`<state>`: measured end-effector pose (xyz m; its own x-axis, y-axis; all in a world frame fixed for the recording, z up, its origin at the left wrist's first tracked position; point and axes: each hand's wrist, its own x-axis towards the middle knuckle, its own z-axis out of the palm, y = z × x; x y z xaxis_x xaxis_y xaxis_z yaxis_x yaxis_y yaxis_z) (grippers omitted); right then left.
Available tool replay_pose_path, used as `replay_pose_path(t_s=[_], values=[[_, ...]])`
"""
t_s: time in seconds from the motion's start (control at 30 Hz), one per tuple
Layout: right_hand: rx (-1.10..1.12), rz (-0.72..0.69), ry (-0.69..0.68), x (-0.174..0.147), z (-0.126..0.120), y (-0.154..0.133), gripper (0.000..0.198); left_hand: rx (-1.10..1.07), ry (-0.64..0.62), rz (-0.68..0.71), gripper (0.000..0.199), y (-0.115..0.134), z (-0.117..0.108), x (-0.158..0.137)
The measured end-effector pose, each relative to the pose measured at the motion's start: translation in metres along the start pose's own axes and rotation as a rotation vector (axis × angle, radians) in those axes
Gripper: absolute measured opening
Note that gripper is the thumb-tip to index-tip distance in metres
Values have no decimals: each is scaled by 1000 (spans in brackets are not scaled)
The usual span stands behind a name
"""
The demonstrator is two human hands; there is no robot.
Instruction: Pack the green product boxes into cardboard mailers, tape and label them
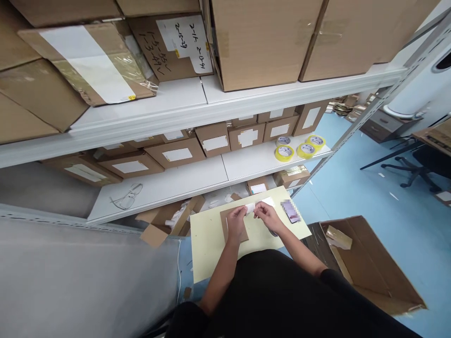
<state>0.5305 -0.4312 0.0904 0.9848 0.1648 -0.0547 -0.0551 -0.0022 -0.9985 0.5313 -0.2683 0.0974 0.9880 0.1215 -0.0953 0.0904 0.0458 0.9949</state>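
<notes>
A small white piece, like paper or a label (pixel 250 208), is held up between my two hands over the pale yellow board (pixel 207 244). My left hand (pixel 237 220) pinches its left side. At its right edge, the fingers of my right hand (pixel 267 215) are pinched together. Beneath my left hand lies a flat brown cardboard piece (pixel 225 225), partly covered by that hand. Another white sheet (pixel 268 202) lies behind my right hand. A dark object under my right wrist is mostly hidden. To the right rests a phone (pixel 291 211) with a blurred screen.
Shelves with labelled cardboard boxes (pixel 176 152) stand ahead. Several tape rolls (pixel 283 153) and a pair of glasses (pixel 127 197) lie on the middle shelf. An open carton (pixel 172 218) stands left of the board, a large one (pixel 373 263) on the right. An office chair (pixel 419 171) stands farther right.
</notes>
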Motion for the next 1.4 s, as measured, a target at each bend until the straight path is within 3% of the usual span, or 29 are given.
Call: replay_pose_path(t_s=[0.23,0.33,0.57,0.73,0.83,1.0,1.07,1.2,1.4], values=[[79,-17,27,1,-23,13,21,34,-226,26,42,-7,19,-2],[70,4,53,2,-26,21,24,118,-185,72,33,-13,22,-5],[247,102,39,-1,-17,28,41,126,-171,61,38,-23,26,-9],[156,130,44,-9,-6,26,42,91,-167,41,41,-26,14,-8],[102,88,109,-14,-6,22,38,-31,-62,-62,44,-30,-13,6],[79,58,467,-19,-12,18,37,-355,392,-154,50,-42,-93,43],[79,71,553,-17,-6,22,36,-364,477,-166,50,-48,-123,51],[115,183,499,-4,37,45,28,-286,430,-100,49,-61,-161,39],[167,389,188,37,149,86,29,-177,511,20,52,-80,-211,-5]])
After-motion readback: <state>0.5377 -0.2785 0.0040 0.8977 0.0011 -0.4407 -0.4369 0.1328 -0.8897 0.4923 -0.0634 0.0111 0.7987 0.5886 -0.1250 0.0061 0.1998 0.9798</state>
